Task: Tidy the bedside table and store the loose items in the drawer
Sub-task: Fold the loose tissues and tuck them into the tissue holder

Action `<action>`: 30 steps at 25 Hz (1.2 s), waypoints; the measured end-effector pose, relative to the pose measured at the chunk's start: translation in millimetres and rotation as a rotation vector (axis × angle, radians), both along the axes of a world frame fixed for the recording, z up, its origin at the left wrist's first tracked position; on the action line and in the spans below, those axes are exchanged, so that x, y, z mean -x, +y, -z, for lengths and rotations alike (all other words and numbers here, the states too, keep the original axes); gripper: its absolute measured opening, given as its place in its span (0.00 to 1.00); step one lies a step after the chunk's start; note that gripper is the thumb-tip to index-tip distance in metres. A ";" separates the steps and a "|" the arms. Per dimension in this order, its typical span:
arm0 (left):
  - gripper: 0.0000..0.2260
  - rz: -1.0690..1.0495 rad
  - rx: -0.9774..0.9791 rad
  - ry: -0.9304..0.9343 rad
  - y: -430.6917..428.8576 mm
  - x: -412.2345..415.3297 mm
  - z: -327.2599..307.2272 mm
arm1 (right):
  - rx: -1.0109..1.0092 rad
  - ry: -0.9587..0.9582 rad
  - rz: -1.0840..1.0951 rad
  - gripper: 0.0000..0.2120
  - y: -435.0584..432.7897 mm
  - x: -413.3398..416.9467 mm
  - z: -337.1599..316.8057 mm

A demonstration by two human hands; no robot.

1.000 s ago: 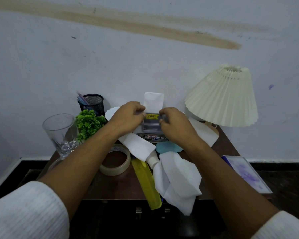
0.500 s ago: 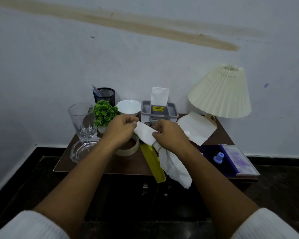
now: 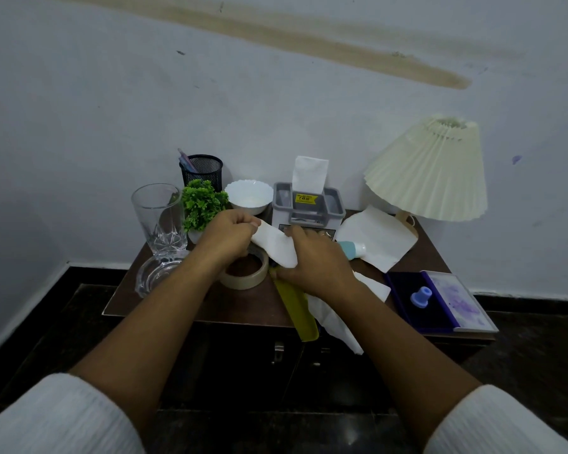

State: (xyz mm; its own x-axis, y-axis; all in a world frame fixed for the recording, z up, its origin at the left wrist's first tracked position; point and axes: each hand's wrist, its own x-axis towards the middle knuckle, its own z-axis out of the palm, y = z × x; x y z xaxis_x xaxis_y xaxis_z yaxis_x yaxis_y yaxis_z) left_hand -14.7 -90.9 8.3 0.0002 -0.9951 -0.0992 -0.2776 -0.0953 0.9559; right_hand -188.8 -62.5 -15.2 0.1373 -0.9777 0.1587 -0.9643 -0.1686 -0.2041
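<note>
Dark wooden bedside table (image 3: pixel 184 304) against a pale wall, left hand (image 3: pixel 230 237) pinching one end of a white tissue (image 3: pixel 274 245), right hand (image 3: pixel 315 260) closed on its other end, above a tape roll (image 3: pixel 243 278) and yellow comb (image 3: pixel 299 309), drawer front below in shadow
</note>
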 end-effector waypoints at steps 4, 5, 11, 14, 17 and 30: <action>0.09 0.013 0.027 -0.036 0.2 -1.7 -0.2 | 0.099 0.036 -0.017 0.16 -1.5 -2.6 -0.3; 0.10 0.027 0.063 -0.079 0.8 -1.4 -0.3 | 0.139 0.005 -0.008 0.13 -2.4 -2.5 -2.4; 0.21 0.196 0.525 -0.485 0.0 3.7 -2.2 | 0.240 -0.538 -0.077 0.04 -0.5 8.2 -31.1; 0.07 0.214 0.556 -0.406 2.0 8.6 -6.9 | 0.201 -0.817 -0.086 0.05 2.9 16.2 -42.6; 0.04 0.227 0.524 -0.261 6.3 10.4 -11.9 | 0.140 -1.185 -0.044 0.12 6.5 25.6 -51.8; 0.08 0.206 0.220 0.312 19.4 24.2 -19.1 | -0.021 -1.551 0.059 0.15 5.5 22.7 -52.1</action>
